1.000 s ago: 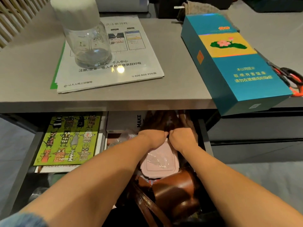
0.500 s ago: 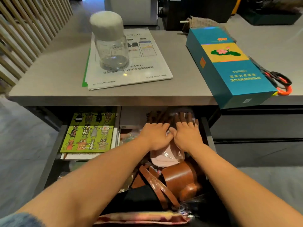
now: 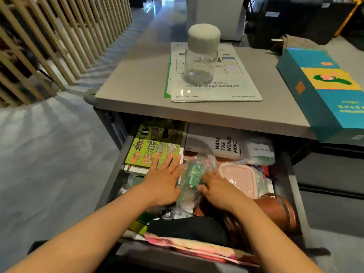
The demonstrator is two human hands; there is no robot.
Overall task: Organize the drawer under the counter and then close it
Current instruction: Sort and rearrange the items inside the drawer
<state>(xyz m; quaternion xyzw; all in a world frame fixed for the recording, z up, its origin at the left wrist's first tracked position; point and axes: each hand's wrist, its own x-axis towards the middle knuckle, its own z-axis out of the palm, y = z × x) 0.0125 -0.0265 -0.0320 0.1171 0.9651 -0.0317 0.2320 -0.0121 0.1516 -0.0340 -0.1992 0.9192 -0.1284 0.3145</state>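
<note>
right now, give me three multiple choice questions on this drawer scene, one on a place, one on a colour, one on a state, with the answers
1. Where does the jar stand?
A. on the floor
B. on the papers on the counter
C. on a shelf

2. What colour is the case in the drawer?
A. pink
B. blue
C. white

3. How is the drawer?
A. shut
B. pulled open
C. taken out and set on the counter

Answers:
1 B: the jar sits on the printed papers on the counter top.
2 A: the lid of the case shows pale pink.
3 B: its contents lie in view below the counter edge.
</note>
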